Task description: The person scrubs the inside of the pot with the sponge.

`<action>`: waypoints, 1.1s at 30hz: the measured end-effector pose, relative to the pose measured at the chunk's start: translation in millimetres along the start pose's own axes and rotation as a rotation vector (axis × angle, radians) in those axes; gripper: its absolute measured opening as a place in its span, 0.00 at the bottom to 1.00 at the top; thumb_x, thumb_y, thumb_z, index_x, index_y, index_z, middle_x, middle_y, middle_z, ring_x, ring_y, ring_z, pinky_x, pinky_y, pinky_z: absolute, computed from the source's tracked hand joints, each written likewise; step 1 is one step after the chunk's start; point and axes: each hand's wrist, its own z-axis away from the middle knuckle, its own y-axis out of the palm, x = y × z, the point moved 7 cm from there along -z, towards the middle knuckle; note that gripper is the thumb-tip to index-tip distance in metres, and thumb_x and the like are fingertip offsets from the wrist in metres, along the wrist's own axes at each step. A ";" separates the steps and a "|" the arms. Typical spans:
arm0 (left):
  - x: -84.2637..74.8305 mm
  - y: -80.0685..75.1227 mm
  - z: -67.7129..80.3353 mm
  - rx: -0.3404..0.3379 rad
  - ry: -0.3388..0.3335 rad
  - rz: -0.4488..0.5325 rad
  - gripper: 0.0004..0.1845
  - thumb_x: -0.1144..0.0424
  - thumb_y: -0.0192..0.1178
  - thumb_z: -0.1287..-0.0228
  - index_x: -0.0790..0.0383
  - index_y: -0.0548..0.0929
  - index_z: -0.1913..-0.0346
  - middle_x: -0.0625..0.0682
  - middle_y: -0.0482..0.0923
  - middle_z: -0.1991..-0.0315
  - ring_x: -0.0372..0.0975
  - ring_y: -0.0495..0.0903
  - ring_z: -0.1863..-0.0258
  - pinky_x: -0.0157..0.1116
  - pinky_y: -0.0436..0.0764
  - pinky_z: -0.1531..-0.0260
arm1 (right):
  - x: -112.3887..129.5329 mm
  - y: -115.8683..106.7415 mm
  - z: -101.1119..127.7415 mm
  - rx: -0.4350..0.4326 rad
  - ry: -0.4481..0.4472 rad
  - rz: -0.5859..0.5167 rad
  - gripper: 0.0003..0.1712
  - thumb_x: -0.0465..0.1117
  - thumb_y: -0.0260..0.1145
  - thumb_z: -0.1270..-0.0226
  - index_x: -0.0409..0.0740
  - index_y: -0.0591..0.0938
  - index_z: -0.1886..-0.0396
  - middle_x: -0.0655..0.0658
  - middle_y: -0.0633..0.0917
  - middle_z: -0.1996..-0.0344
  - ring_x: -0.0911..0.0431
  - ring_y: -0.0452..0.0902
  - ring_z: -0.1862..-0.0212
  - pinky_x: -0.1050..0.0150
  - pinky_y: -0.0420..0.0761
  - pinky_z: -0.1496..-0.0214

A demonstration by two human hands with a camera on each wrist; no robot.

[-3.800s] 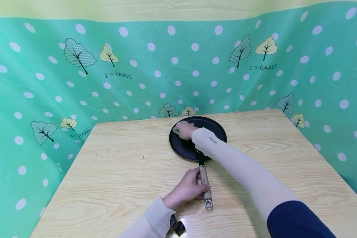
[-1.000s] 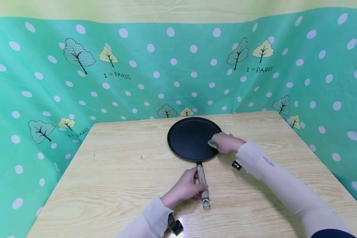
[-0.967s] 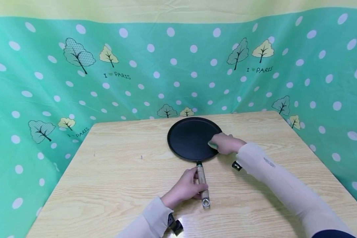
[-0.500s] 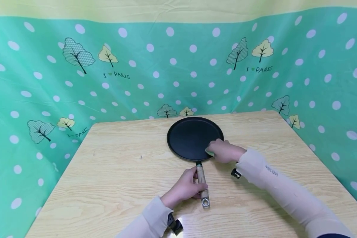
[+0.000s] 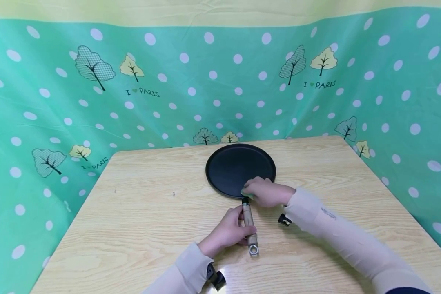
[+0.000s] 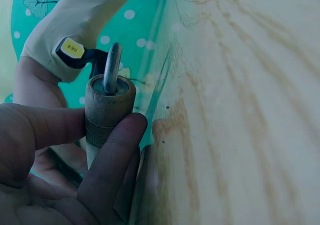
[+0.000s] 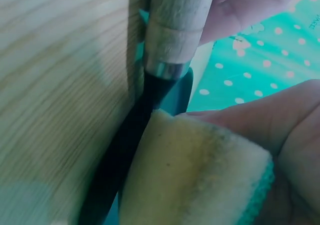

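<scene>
1. The left hand (image 5: 228, 232) grips the pale wooden handle (image 5: 249, 224) of the round black flat pan (image 5: 239, 167); its fingers (image 6: 112, 160) and thumb curl around the handle near the end with the metal hanging ring (image 5: 254, 250). I judge this grip should be firm, so that the pan does not turn on the light wooden counter (image 5: 139, 220) during the scrubbing.
2. The pan lies flat in the middle of the counter toward the far edge, its handle pointing at the person.
3. The right hand (image 5: 266, 192) pinches a yellow sponge with a green scouring layer (image 7: 195, 177); the fingers (image 7: 260, 120) are pressed together on top of it, at the near rim just beside the black handle joint (image 7: 142, 115).
4. Good work here probably needs short strokes along the rim and around the joint, with even downward pressure and the sponge kept flat.
</scene>
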 end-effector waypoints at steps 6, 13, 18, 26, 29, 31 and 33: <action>-0.5 0.3 -1.4 0.001 0.016 0.008 0.33 0.77 0.64 0.35 0.78 0.65 0.29 0.62 0.72 0.53 0.46 0.85 0.69 0.43 0.95 0.71 | 7.5 2.9 -9.5 0.015 -0.027 -0.050 0.22 0.27 0.59 0.22 0.37 0.82 0.32 0.33 0.79 0.32 0.34 0.70 0.29 0.22 0.71 0.28; -0.5 0.8 -1.1 -0.002 0.019 -0.001 0.33 0.77 0.64 0.35 0.78 0.64 0.29 0.62 0.73 0.54 0.45 0.84 0.70 0.42 0.95 0.72 | 14.7 4.1 -19.5 0.016 -0.040 -0.080 0.23 0.28 0.59 0.22 0.37 0.81 0.31 0.33 0.77 0.30 0.34 0.68 0.27 0.25 0.70 0.26; 0.3 0.1 -0.7 -0.011 0.014 0.003 0.34 0.77 0.64 0.34 0.80 0.63 0.29 0.62 0.73 0.54 0.44 0.84 0.70 0.42 0.95 0.72 | 19.2 4.3 -29.7 0.031 -0.036 -0.078 0.24 0.28 0.59 0.22 0.38 0.80 0.30 0.34 0.76 0.29 0.36 0.66 0.25 0.27 0.68 0.23; 0.8 -0.1 -1.1 -0.014 0.033 -0.011 0.24 0.77 0.65 0.35 0.78 0.70 0.39 0.61 0.74 0.56 0.44 0.85 0.70 0.42 0.95 0.72 | 26.3 4.3 -54.2 0.042 -0.034 -0.071 0.25 0.26 0.57 0.23 0.39 0.80 0.29 0.35 0.75 0.27 0.37 0.64 0.24 0.31 0.67 0.20; 0.2 0.5 -1.1 -0.012 0.039 -0.019 0.22 0.77 0.65 0.35 0.77 0.71 0.41 0.61 0.75 0.57 0.43 0.85 0.71 0.41 0.95 0.73 | 27.7 4.5 -64.4 0.041 -0.028 -0.024 0.26 0.27 0.57 0.22 0.42 0.80 0.29 0.37 0.75 0.27 0.38 0.65 0.24 0.34 0.68 0.20; -0.4 1.1 -1.3 -0.010 0.039 -0.015 0.22 0.77 0.65 0.35 0.77 0.72 0.41 0.61 0.75 0.58 0.43 0.84 0.71 0.40 0.95 0.73 | 28.4 4.3 -70.9 0.039 -0.026 0.011 0.26 0.28 0.57 0.21 0.44 0.80 0.28 0.38 0.76 0.28 0.39 0.66 0.25 0.34 0.70 0.21; -0.7 1.6 -1.8 -0.010 0.038 -0.012 0.23 0.77 0.65 0.35 0.78 0.72 0.40 0.61 0.75 0.58 0.43 0.84 0.71 0.39 0.95 0.73 | 28.5 4.0 -76.8 0.034 -0.021 0.032 0.25 0.29 0.57 0.20 0.45 0.80 0.28 0.38 0.76 0.28 0.39 0.67 0.26 0.35 0.71 0.22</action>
